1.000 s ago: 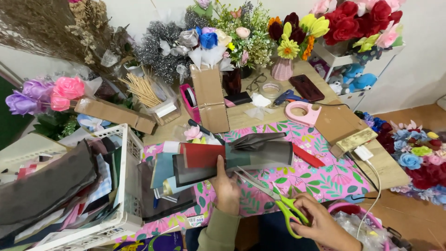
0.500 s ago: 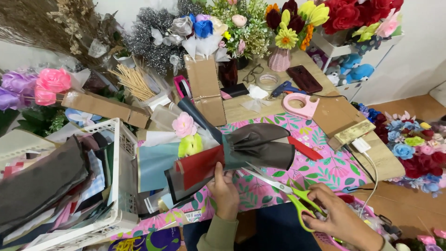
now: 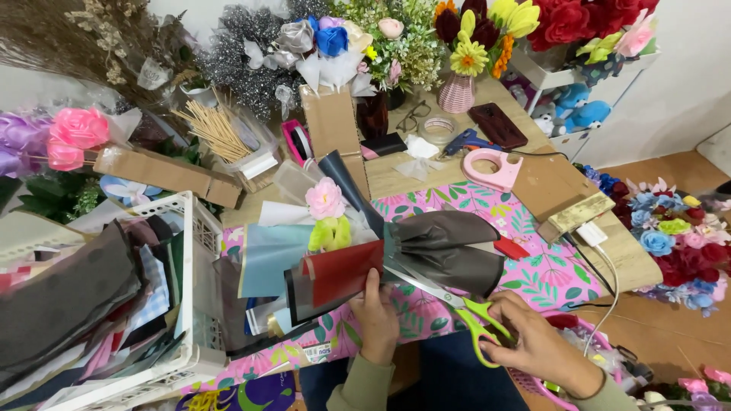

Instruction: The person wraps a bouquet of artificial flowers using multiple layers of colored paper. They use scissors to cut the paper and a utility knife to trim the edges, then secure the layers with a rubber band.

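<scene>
My left hand pinches a stack of wrapping sheets at its lower edge: a dark red sheet over a dark translucent grey sheet that curls to the right. My right hand grips green-handled scissors, whose blades point up-left and meet the sheets just above my left thumb. A small pink flower with a yellow-green base lies behind the sheets, on a pale blue sheet.
A pink floral tablecloth covers the table. A white basket full of sheets stands at left. A pink tape dispenser, a glue gun, cardboard pieces, wooden sticks and many flower bouquets crowd the back. More flowers lie at right.
The scissors have moved up-left to the sheets' edge. The grey sheet has lifted and curled to the right, and the view has come closer to the table.
</scene>
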